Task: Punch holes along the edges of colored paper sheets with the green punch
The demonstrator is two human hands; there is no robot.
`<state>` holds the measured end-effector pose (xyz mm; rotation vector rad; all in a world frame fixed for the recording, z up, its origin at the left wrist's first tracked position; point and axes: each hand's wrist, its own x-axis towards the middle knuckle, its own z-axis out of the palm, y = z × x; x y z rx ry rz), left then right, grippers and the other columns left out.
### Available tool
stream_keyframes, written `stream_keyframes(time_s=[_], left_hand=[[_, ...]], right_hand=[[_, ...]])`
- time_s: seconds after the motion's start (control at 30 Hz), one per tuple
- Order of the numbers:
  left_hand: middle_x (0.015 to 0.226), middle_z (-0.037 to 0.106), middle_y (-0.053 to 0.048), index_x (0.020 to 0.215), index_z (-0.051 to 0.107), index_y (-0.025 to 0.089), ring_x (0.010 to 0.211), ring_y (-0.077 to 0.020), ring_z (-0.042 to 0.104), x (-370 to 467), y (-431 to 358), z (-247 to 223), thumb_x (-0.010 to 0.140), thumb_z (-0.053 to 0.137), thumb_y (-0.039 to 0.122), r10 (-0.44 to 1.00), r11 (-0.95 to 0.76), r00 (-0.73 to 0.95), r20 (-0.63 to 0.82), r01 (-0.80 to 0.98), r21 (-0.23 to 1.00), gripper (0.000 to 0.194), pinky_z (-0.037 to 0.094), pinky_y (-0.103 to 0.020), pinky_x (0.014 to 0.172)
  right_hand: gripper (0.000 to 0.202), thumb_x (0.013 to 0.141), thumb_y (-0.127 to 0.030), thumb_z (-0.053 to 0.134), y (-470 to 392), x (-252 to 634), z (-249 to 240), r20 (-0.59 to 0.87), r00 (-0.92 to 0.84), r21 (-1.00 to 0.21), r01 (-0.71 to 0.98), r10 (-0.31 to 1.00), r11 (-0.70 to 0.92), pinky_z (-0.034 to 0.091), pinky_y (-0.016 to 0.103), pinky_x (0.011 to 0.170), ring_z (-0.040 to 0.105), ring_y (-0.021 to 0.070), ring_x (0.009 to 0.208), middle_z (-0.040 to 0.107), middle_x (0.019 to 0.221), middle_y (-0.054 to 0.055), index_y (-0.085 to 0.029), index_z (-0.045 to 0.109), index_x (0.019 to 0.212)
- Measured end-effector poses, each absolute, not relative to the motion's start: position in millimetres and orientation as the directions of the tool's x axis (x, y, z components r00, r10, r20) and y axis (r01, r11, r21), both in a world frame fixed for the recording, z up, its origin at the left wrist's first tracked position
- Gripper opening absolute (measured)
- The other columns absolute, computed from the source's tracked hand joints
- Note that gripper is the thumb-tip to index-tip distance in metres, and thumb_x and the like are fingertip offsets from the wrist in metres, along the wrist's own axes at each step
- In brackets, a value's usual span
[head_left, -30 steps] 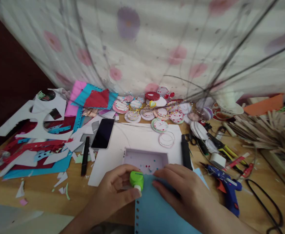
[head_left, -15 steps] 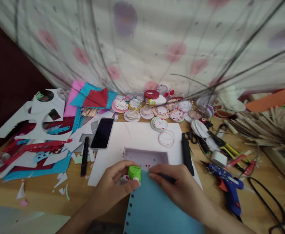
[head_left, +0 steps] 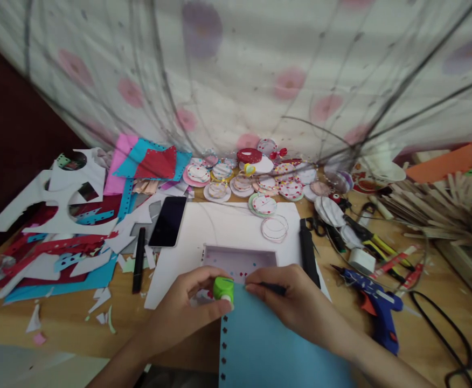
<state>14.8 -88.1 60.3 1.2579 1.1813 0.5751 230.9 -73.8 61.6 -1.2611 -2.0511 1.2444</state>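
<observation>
My left hand (head_left: 187, 304) is closed around a small green craft punch (head_left: 223, 289), its thumb at the white part. The punch sits at the upper left corner of a blue sheet of paper (head_left: 280, 345), which has a row of small punched holes down its left edge. With thumb and finger, my right hand (head_left: 296, 299) pinches the top edge of that sheet. A dark patch shows under the right fingers; I cannot tell what it is. Just beyond both hands lies a shallow pale box (head_left: 240, 256) with several small red and blue punched bits in it.
White card (head_left: 175, 269) lies under the box. A phone (head_left: 168, 221), a black marker (head_left: 139, 260) and paper scraps (head_left: 94, 261) are left. On the right are a black-handled tool (head_left: 309, 253), a blue glue gun (head_left: 375, 302) and pliers (head_left: 375, 242). Decorated paper discs (head_left: 220, 188) line the back.
The lower part of the blue sheet has swung right, so its holed edge stands more upright. Both hands keep their grips, nearly in place. The view has shifted slightly.
</observation>
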Motion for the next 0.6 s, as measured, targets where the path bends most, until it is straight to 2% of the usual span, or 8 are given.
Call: stream_keyframes(time_s=[0.6], left_hand=[[0.102, 0.069, -0.005, 0.104, 0.064, 0.019, 0.098, -0.0226, 0.062, 15.8, -90.7, 53.1, 0.075, 0.071, 0.034, 0.881, 0.322, 0.286, -0.377, 0.222, 0.920, 0.033, 0.049, -0.028, 0.084]], right_hand=[[0.021, 0.090, -0.024, 0.054, -74.8, 230.9, 59.7, -0.089, -0.464, -0.870, 0.467, 0.881, 0.158, 0.046, 0.023, 0.066, 0.066, 0.0153, 0.071, 0.075, 0.081, 0.001, -0.021, 0.074, 0.088]])
